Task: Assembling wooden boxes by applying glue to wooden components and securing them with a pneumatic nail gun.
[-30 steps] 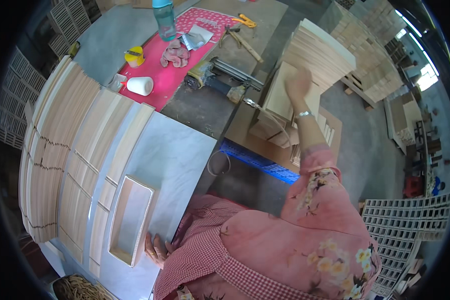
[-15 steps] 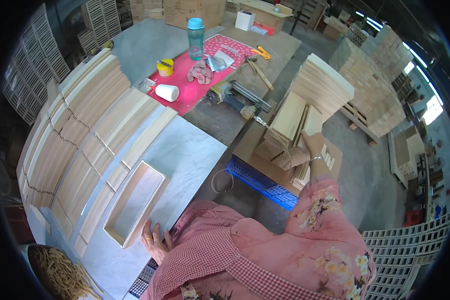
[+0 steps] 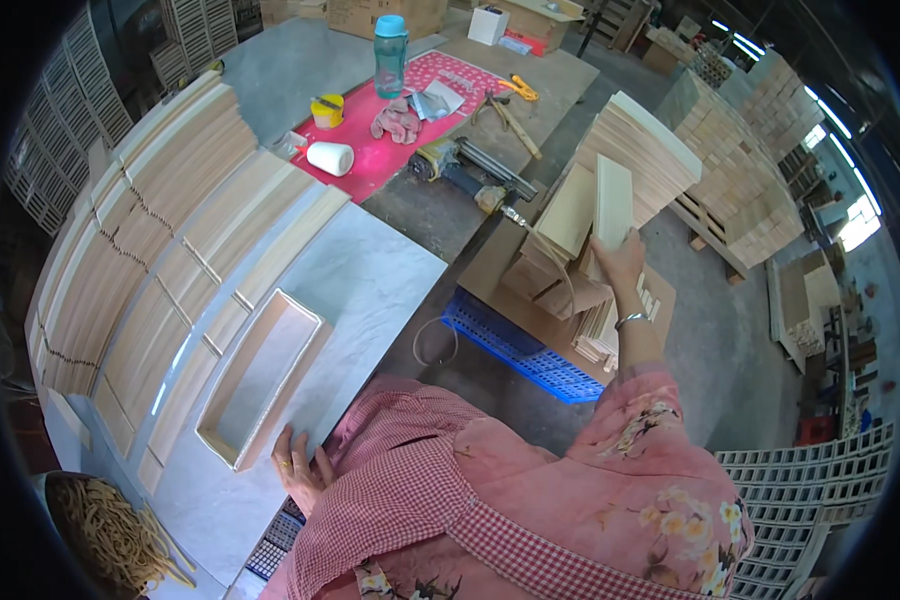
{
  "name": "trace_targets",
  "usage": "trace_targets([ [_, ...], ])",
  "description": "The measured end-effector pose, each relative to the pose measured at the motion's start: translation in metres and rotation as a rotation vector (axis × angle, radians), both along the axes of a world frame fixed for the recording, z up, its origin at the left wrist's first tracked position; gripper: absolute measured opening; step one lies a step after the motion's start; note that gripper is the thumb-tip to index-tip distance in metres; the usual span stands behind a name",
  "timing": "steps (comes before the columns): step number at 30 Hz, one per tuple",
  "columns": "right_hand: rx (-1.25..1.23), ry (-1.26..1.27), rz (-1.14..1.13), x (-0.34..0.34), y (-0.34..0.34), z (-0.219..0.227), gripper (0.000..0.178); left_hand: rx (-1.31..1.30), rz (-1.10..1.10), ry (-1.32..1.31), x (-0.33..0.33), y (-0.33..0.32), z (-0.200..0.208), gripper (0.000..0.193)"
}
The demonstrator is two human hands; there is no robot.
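Note:
My right hand (image 3: 620, 262) is reaching out to the right, its fingers closed around the lower end of a pale wooden board (image 3: 613, 195). That board is tilted up above a stack of similar boards (image 3: 567, 215). My left hand (image 3: 303, 466) lies at the near edge of the table with fingers spread and nothing in them. Right beside its fingertips, a long, narrow rectangular wooden frame (image 3: 284, 395) rests on the grey marbled tabletop (image 3: 375, 265).
Rows of wooden strips (image 3: 185, 150) line the table's left side. A pink mat (image 3: 370, 170) bears a blue bottle (image 3: 391, 60), white bottle (image 3: 330, 158) and glove (image 3: 397, 122). A nail gun (image 3: 465, 180) and hammer (image 3: 515, 128) lie nearby. A blue crate (image 3: 520, 355) supports the boards.
My right hand has lifted one board up out of the stack, so it now stands tilted above the others. My left hand stays beside the frame.

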State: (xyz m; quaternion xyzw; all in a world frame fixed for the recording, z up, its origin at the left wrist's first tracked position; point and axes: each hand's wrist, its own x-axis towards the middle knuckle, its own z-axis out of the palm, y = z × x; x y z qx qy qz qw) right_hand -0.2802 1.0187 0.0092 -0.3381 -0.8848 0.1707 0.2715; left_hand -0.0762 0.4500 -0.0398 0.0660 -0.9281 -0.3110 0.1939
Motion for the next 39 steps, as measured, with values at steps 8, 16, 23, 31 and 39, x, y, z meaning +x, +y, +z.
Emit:
trace_targets([
  [8,-0.138,-0.203,-0.122,-0.05,-0.033,0.022,0.081,-0.042,0.038,-0.052,-0.002,0.003,0.004,0.03],
  [16,-0.188,-0.21,-0.118,-0.08,-0.036,0.007,0.081,0.04,0.014,0.014,-0.002,-0.005,0.004,0.031],
  [23,-0.199,0.07,1.003,-0.073,-0.191,0.08,0.08,-0.003,0.334,0.15,0.032,-0.034,0.028,0.017],
  [31,0.105,-0.208,2.164,-0.063,-0.419,0.092,0.093,0.095,0.712,-0.001,0.054,-0.065,0.047,0.027],
  [39,0.256,-0.334,2.35,-0.07,-0.474,0.092,0.09,0.11,0.601,-0.059,0.016,-0.071,0.061,0.026],
])
